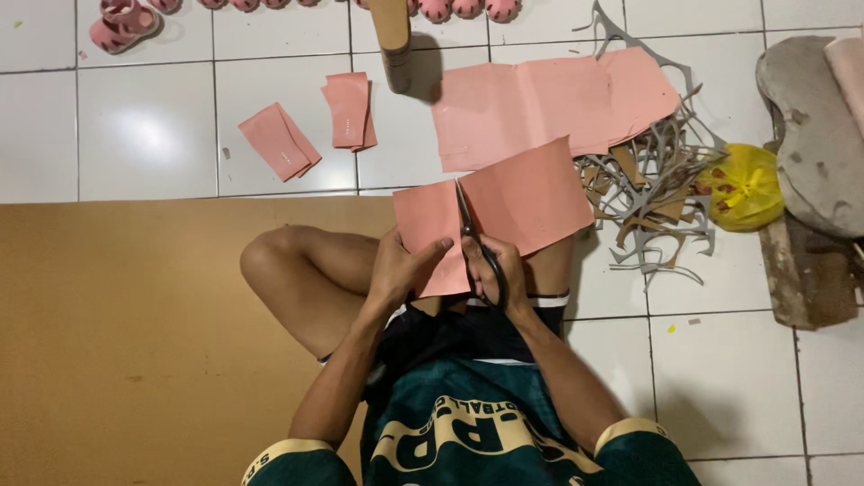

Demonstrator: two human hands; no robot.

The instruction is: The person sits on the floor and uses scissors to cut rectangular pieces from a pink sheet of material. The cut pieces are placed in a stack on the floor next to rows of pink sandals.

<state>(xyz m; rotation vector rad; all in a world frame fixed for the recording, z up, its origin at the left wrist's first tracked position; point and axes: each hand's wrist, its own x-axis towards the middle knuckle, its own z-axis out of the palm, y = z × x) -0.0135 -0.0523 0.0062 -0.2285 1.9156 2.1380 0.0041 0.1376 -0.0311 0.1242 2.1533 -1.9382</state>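
Note:
I sit cross-legged on a white tiled floor. My left hand (400,268) grips the left part of a pink sheet (526,198) held over my lap. My right hand (495,270) is closed on black-handled scissors (470,236), whose blades point away from me into a cut that runs up the sheet's middle. The strip left of the cut (427,225) hangs lower than the wider right part.
Two stacks of cut pink pieces (281,141) (349,110) lie ahead, beside a large pink sheet (549,103) and a cardboard tube (392,40). Grey offcut scraps (652,180), a yellow bag (745,187) and a wooden block (810,135) sit right. Brown board (117,342) lies left; pink shoes (121,22) far.

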